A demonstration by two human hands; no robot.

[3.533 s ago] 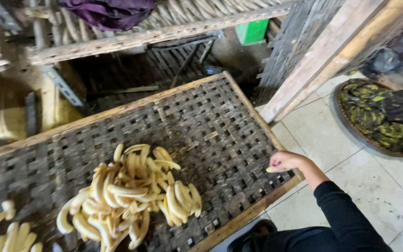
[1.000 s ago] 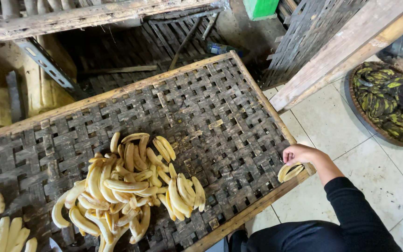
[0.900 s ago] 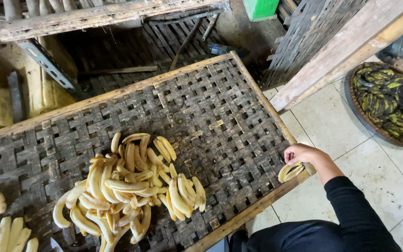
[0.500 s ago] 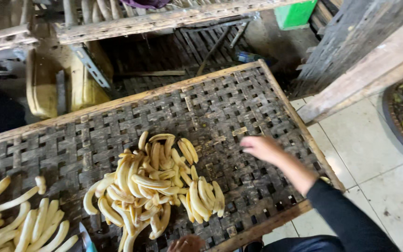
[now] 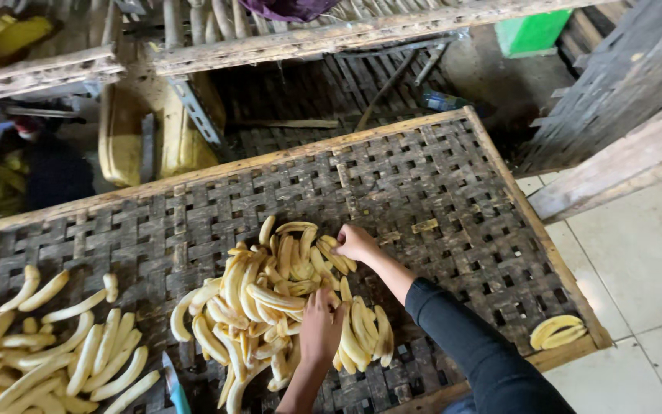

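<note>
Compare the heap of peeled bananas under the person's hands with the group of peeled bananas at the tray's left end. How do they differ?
The middle heap is piled up, bananas crossing at all angles; the left group lies spread flat, mostly side by side. The left hand and the right hand rest on the middle heap; no hand is near the left group. Both are pale yellow peeled bananas on the same woven tray.

Both hands (image 5: 322, 328) on peeled bananas (image 5: 270, 299)
</note>
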